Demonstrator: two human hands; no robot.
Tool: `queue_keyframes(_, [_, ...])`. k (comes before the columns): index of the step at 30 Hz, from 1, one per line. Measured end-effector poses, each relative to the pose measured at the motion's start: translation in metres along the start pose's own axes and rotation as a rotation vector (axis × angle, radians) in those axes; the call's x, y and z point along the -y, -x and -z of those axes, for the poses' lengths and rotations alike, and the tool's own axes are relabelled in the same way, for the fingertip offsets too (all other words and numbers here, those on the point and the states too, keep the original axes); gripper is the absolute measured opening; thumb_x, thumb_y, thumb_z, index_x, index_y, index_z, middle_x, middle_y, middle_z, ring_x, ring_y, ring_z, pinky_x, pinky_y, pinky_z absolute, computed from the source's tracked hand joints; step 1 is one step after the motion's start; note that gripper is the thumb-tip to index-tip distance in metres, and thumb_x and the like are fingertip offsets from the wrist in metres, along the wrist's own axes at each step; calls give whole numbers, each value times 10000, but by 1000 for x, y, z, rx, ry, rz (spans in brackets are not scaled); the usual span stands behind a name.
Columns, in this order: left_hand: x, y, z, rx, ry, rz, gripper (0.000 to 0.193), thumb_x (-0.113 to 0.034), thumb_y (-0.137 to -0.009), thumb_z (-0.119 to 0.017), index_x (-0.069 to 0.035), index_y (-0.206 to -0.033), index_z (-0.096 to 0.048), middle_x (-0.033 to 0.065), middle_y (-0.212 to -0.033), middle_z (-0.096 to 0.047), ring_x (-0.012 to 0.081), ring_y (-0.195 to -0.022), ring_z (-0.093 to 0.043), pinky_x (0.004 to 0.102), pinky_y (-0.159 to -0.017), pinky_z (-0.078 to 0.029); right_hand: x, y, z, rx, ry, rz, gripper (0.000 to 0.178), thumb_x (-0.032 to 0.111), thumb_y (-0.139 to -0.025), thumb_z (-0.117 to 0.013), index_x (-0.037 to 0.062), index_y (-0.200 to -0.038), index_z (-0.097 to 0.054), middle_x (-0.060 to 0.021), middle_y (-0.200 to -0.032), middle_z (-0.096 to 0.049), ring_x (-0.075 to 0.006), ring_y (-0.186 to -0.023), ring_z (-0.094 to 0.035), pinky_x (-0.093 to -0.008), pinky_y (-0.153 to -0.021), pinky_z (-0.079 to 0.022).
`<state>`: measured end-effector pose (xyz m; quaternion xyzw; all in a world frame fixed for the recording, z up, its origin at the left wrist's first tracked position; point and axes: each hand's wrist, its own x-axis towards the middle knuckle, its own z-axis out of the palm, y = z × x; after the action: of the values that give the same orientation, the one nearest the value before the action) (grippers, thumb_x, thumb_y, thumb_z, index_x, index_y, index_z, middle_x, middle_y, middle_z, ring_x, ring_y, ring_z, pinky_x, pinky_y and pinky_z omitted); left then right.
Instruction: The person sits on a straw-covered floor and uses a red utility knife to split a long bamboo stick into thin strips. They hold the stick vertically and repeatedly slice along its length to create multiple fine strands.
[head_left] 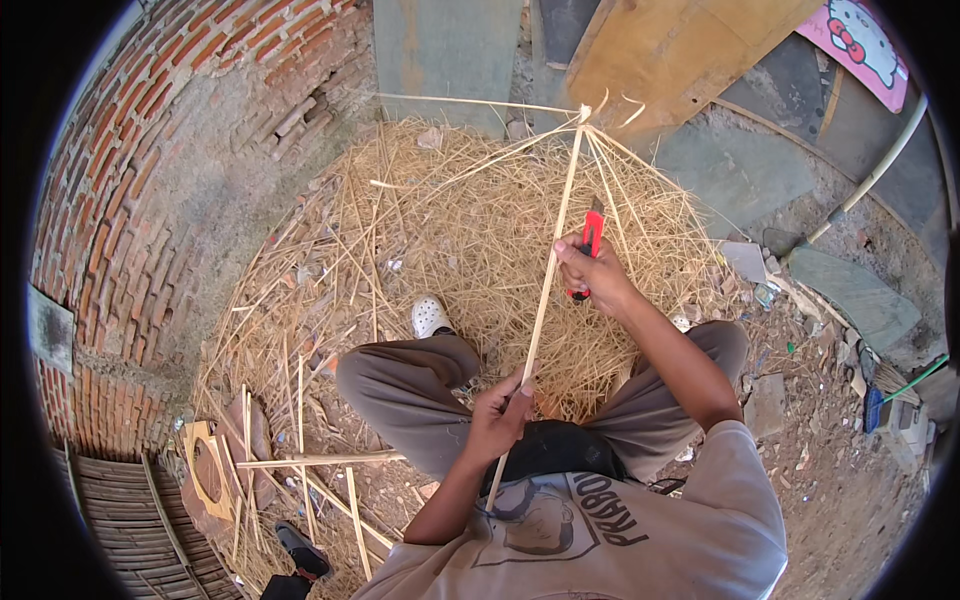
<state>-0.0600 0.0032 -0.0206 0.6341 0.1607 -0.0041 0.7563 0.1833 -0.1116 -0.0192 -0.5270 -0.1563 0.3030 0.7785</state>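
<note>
A long pale bamboo strip (541,318) runs from above my lap up and away to the right. My left hand (502,416) is closed round its lower part, near my waist. In my right hand (597,275) is a red utility knife (592,236) with a dark blade pointing away from me. The thumb and fingers of that hand also touch the strip's middle. At its far end the strip meets several thin split strips (612,182) that fan out near curled shavings (632,110).
A heap of shavings (480,240) spreads before my crossed legs. Loose strips (355,520) and a wooden piece with a round hole (208,468) lie at left. Brick wall (120,230) rises left; boards (690,60) lean at the back. A dark shoe (300,550) shows lower left.
</note>
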Motion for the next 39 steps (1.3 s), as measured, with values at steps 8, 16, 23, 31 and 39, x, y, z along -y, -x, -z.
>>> queue_keyframes(8, [2, -16, 10, -197, -217, -281, 320, -96, -1000, -543, -14, -1306, -586, -101, -709, -432, -7, -627, -358, 177, -528, -301, -7, 17, -9, 78, 1082, 362, 544, 596, -829, -654, 68, -702, -630, -51, -534, -520, -230, -493, -548, -368, -516, -459])
queue_keyframes(16, [-14, -11, 5, -184, -297, -323, 338, -66, -985, -551, 4, -1315, -568, -95, -735, -443, 17, -667, -387, 209, -560, -335, -10, 35, -31, 110, 1461, 556, 674, 764, -730, -615, 102, -602, -623, -101, -514, -578, -306, -488, -613, -414, -495, -479])
queue_keyframes(23, [-8, -3, 7, -173, -399, -316, 128, -69, -975, -561, 35, -966, -636, -7, -627, -398, 49, -602, -359, 257, -519, -328, -8, 23, -17, -51, 1476, 582, 691, 784, -719, -606, 109, -573, -622, -87, -471, -550, -285, -446, -592, -392, -459, -460])
queue_keyframes(31, [-7, 3, 7, -159, -455, -390, 184, -56, -966, -561, 56, -1072, -661, -23, -649, -470, 36, -640, -393, 232, -568, -370, -9, 28, -17, -20, 1515, 561, 707, 779, -737, -593, 89, -587, -634, -99, -486, -561, -291, -455, -595, -401, -469, -472])
queue_keyframes(39, [-23, 28, 3, -101, -573, -394, 102, -13, -919, -588, 65, -858, -611, 121, -622, -495, 141, -556, -455, 298, -545, -415, 20, -5, 20, -257, 1575, 323, 752, 796, -784, -518, 80, -628, -691, -114, -519, -590, -280, -478, -605, -403, -475, -469])
